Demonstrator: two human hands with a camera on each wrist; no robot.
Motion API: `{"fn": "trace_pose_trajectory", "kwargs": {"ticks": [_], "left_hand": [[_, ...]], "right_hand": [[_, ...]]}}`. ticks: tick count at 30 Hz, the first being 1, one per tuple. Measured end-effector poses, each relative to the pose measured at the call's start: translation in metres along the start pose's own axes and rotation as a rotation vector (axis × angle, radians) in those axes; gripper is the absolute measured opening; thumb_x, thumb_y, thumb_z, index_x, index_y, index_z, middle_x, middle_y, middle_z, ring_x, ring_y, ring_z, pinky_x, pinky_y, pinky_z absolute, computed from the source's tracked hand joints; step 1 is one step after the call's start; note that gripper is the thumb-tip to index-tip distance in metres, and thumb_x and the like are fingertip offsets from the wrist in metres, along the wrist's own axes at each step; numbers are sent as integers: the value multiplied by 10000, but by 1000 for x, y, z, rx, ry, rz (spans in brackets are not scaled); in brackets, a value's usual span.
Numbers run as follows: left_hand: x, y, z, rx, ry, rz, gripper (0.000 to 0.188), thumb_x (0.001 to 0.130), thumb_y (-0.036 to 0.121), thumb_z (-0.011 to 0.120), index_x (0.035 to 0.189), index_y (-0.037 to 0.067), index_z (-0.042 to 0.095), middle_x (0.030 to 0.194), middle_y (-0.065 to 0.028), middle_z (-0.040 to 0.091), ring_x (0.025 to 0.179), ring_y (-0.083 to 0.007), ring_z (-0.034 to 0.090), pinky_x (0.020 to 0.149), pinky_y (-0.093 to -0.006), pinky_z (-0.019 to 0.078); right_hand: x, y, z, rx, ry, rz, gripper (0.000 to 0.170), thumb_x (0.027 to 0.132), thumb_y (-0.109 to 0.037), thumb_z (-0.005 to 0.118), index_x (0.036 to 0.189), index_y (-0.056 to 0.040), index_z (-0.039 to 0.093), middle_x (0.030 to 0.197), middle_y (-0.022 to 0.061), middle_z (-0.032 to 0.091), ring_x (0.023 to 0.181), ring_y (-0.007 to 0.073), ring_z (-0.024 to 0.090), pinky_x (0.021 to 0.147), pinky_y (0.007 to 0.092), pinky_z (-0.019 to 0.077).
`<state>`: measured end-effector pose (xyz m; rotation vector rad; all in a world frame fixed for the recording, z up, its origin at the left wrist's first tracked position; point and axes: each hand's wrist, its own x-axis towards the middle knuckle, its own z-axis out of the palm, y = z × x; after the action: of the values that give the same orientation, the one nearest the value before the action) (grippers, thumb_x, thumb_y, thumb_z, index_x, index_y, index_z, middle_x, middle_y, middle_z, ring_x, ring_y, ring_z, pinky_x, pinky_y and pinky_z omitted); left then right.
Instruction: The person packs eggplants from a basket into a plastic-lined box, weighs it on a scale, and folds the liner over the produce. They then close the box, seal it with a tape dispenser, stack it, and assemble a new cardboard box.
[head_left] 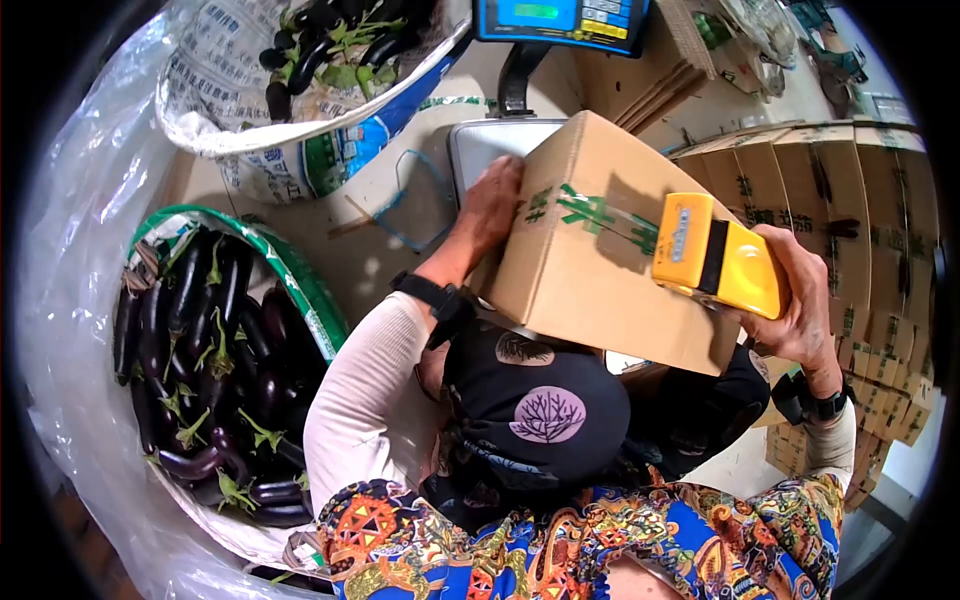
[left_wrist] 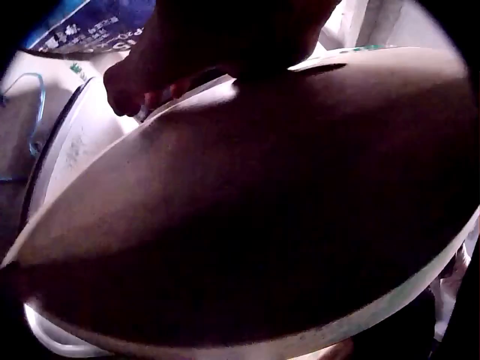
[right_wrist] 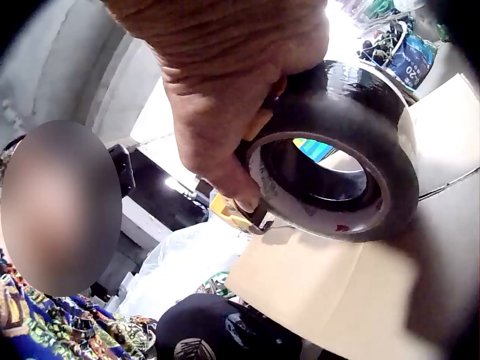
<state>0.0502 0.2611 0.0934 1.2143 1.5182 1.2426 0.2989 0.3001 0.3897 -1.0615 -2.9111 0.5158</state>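
Note:
A brown cardboard box (head_left: 590, 240) with green print and green tape sits over the scale's pale platform (head_left: 478, 150), its near end above the person's dark-clad knees. My left hand (head_left: 490, 205) lies along the box's left side; in the left wrist view the box's shaded face (left_wrist: 247, 202) fills most of the picture below that hand (left_wrist: 202, 45). The right hand (head_left: 800, 290) grips a yellow tape dispenser (head_left: 715, 255) over the box's right part. Seen from the right wrist, a thick tape roll (right_wrist: 337, 161) sits beside the right hand's thumb and fingers (right_wrist: 232, 112).
Dark eggplants (head_left: 205, 350) fill a green-rimmed sack (head_left: 320, 310) at the left. Another white woven sack (head_left: 220, 110) holds more at the back. The scale's blue display (head_left: 560, 20) stands behind the box. Stacked cartons (head_left: 830, 220) line the right side.

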Motion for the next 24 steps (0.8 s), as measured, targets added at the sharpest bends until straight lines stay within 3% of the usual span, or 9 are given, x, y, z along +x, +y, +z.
{"fn": "trace_pose_trajectory", "kwargs": {"ticks": [2, 3, 6, 9, 12, 17, 18, 20, 24], "left_hand": [[0, 11, -2, 39, 184, 12, 407, 1025, 302, 340, 1190, -15, 534, 1252, -244, 549, 1090, -453, 540, 953, -476, 425], [6, 22, -8, -44, 121, 11, 410, 1025, 323, 391, 1196, -26, 522, 1178, -243, 591, 1062, -455, 559, 925, -477, 440], [-2, 135, -32, -307, 71, 11, 390, 1020, 307, 421, 1256, 14, 525, 1238, -234, 558, 1137, -417, 550, 995, -451, 428], [0, 138, -13, 338, 139, 320, 418, 1007, 325, 450, 1298, 32, 515, 1328, -242, 491, 1227, -412, 490, 1039, -459, 401], [-3, 148, -16, 696, 71, 487, 502, 979, 382, 493, 1338, 32, 479, 1363, -267, 449, 1287, -416, 430, 1057, -477, 377], [-2, 157, -8, 843, 2, 203, 520, 968, 440, 482, 1363, 103, 451, 1334, -227, 484, 1101, -418, 586, 877, -493, 512], [-1, 157, -7, 874, 11, 175, 433, 954, 353, 522, 1309, 105, 512, 1319, -206, 498, 1106, -396, 588, 860, -490, 521], [2, 145, -19, 1124, -121, 528, 352, 905, 205, 565, 1243, 108, 575, 1336, -173, 501, 1101, -381, 594, 859, -478, 529], [-2, 132, -30, 1143, -71, 536, 327, 877, 76, 524, 1189, 117, 614, 1401, -122, 486, 1029, -359, 634, 836, -458, 546]], "right_hand": [[3, -5, -4, -4, 3, -21, 600, 608, -306, 785, 1095, -12, 596, 916, 151, 673, 816, 286, 696, 782, 331, 536], [4, -5, -4, 16, 10, -41, 601, 611, -309, 790, 1095, -11, 595, 914, 150, 671, 814, 285, 696, 780, 336, 539], [1, 0, -1, 64, 30, -31, 618, 628, -340, 797, 1098, -1, 582, 918, 168, 663, 837, 305, 693, 791, 351, 546], [-3, 12, 2, 45, 88, -112, 634, 637, -345, 779, 1113, 16, 569, 922, 202, 653, 846, 349, 676, 797, 386, 543], [-7, 21, 11, 27, 151, -184, 659, 634, -361, 775, 1122, 25, 557, 898, 202, 643, 832, 354, 673, 774, 398, 546], [-9, 15, 6, -9, 140, -207, 496, 679, -269, 780, 1034, -21, 539, 861, 203, 638, 819, 392, 643, 682, 432, 516], [-9, 17, 6, -44, 151, -212, 507, 686, -283, 774, 1049, -22, 535, 834, 195, 630, 806, 384, 647, 680, 440, 517], [-15, 25, 13, -6, 189, -262, 565, 635, -263, 785, 1065, 18, 551, 882, 209, 627, 809, 386, 645, 732, 416, 538], [-47, 46, 7, -24, 123, -197, 568, 636, -212, 769, 1107, 24, 556, 927, 218, 641, 847, 385, 657, 766, 408, 548]]}}
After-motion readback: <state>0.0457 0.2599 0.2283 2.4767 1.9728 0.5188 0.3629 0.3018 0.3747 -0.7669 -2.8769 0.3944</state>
